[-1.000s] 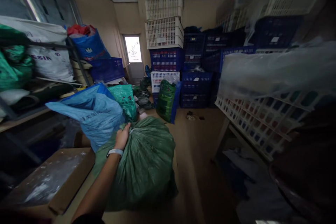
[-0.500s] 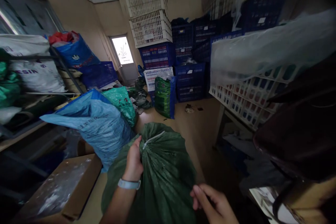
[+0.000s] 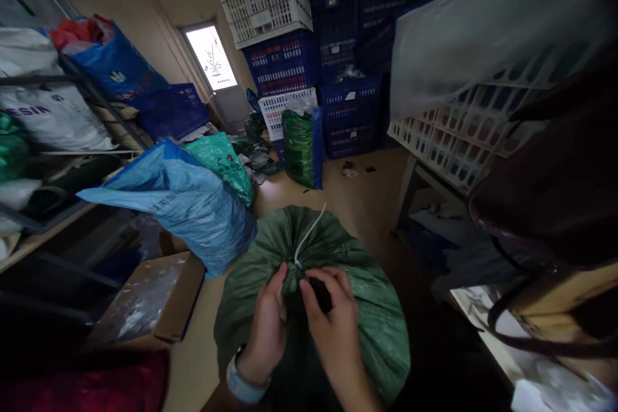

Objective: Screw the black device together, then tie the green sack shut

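A large, full green woven sack [image 3: 371, 296] stands in front of me, its gathered neck facing up. A white zip tie [image 3: 311, 232] circles that neck, with its tail sticking up and to the right. My left hand [image 3: 268, 318], with a pale band on the wrist, grips the left side of the bunched neck. On the other side my right hand [image 3: 333, 315] pinches at the neck just below the tie, thumb and forefinger curled. Exactly what lies between the right fingertips is partly hidden.
A blue woven sack [image 3: 207, 206] and an open cardboard box [image 3: 178, 302] stand at left, beside shelving. Further back are a teal bag [image 3: 224, 161], a green-and-blue bag [image 3: 302, 148] and stacked blue crates [image 3: 350, 106]. A white crate [image 3: 434, 135] on a stand is at right.
My right hand has come from the sack's lower right side up to its neck. The view has tilted downward, and the tie's tail now points more upright.
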Tool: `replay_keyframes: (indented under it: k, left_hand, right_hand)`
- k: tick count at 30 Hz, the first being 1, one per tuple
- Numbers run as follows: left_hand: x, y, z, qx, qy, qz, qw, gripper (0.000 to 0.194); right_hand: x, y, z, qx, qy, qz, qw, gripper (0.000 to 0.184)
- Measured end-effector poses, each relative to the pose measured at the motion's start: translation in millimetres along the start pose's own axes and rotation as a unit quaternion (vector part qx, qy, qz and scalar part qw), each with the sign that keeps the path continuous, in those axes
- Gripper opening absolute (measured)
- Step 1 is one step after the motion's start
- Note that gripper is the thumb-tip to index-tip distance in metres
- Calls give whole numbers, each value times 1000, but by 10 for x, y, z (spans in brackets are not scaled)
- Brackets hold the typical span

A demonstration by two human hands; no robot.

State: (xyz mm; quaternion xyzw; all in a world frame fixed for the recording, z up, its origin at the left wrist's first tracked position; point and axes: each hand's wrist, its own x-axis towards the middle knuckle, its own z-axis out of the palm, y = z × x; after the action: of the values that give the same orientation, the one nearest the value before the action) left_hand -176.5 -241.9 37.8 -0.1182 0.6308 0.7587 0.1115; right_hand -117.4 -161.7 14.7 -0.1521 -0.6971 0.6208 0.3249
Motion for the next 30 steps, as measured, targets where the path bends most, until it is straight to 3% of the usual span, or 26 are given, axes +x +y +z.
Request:
replay_keyframes:
  k: [4,8,12,16,20,23,25,28,30]
  left_hand:
    - [-93,-340,-196,-44,-15,-22,999,51]
    - [-59,-635,-348,64,-52,62,995,39]
    - [-74,-681,-364,173,-80,123,974,41]
    - [-97,-635,-344,243,-104,171,949,35]
    - [27,-480,-446,321,-168,207,909,26]
    - [183,-157,-551,432,-276,206,834,27]
    - [288,97,-575,471,-277,216,809,25]
    - [437,370,-497,482,-254,292,786,22]
    - [522,453,-388,517,-322,322,725,25]
  right_hand:
    - [13,86,56,-56,9,-22,998,22]
    - [93,162,-13,-97,-43,-29,994,21]
    - [156,151,-129,-134,-124,-13,983,21]
    - [188,134,-192,-152,-152,-2,977,23]
    - [193,235,-188,-169,-166,27,971,24]
    - [168,361,-150,-150,-175,61,971,21]
    - [142,416,-119,-127,-171,67,975,19]
    - [109,416,-84,-105,-165,66,978,14]
    - [95,384,-75,-98,-160,66,980,10]
